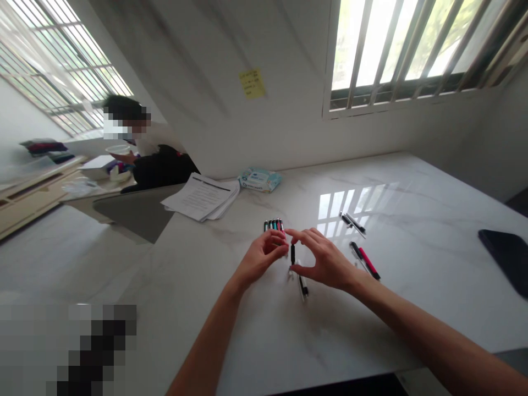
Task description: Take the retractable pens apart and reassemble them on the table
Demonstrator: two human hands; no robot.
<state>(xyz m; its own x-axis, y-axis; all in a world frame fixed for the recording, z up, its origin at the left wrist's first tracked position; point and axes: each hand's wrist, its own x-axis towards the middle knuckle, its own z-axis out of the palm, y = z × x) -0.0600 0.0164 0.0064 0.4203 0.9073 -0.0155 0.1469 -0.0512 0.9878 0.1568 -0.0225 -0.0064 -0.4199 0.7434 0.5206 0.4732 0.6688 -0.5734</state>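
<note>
Over the near end of a row of several colored pens (274,225), my left hand (264,254) curls, fingertips and thumb close together; whatever they pinch, if anything, is hidden. Beside it, the thumb and index finger of my right hand (324,258) span a short black pen barrel (293,254) held upright. Small clear or white pen bits lie just beneath the right thumb, too small to name. A black-and-white pen part (303,287) rests on the marble-patterned table (264,341) closer to me.
Right of my hands lie black and clear pen parts (353,222) and a red pen piece (368,263). A dark phone-like slab (504,258) is far right. Stacked papers (202,197) and a wipes pack (259,180) sit behind. Another person (159,154) sits at the left.
</note>
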